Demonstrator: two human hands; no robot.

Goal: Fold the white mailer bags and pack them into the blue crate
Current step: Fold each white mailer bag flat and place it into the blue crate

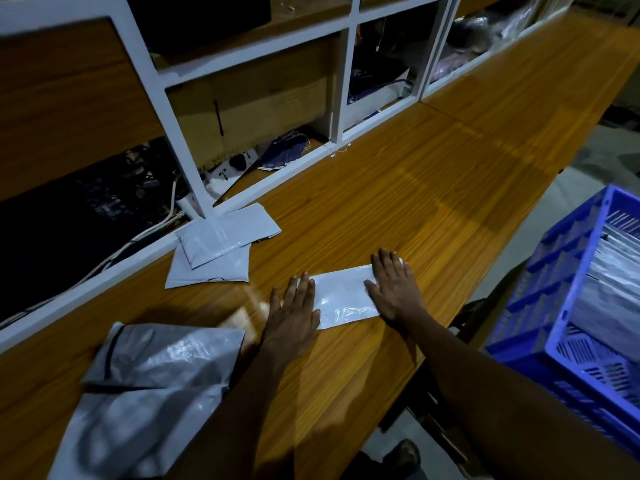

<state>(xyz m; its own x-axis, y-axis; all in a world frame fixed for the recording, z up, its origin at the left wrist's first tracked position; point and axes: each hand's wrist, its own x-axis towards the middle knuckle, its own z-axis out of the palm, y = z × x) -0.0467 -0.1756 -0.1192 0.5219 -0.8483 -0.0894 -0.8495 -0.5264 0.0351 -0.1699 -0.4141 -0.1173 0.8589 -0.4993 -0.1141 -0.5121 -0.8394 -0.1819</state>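
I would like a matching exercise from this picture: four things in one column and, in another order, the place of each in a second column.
Things:
1. folded mailer bag
2. blue crate
3. small pile of mailer bags
4. crumpled grey bag

Places:
a. beside the table, on the right
b. flat under both hands
c. near table edge, at the lower left
d. against the white shelf frame

Pairs: 1-b, 2-a, 3-d, 4-c
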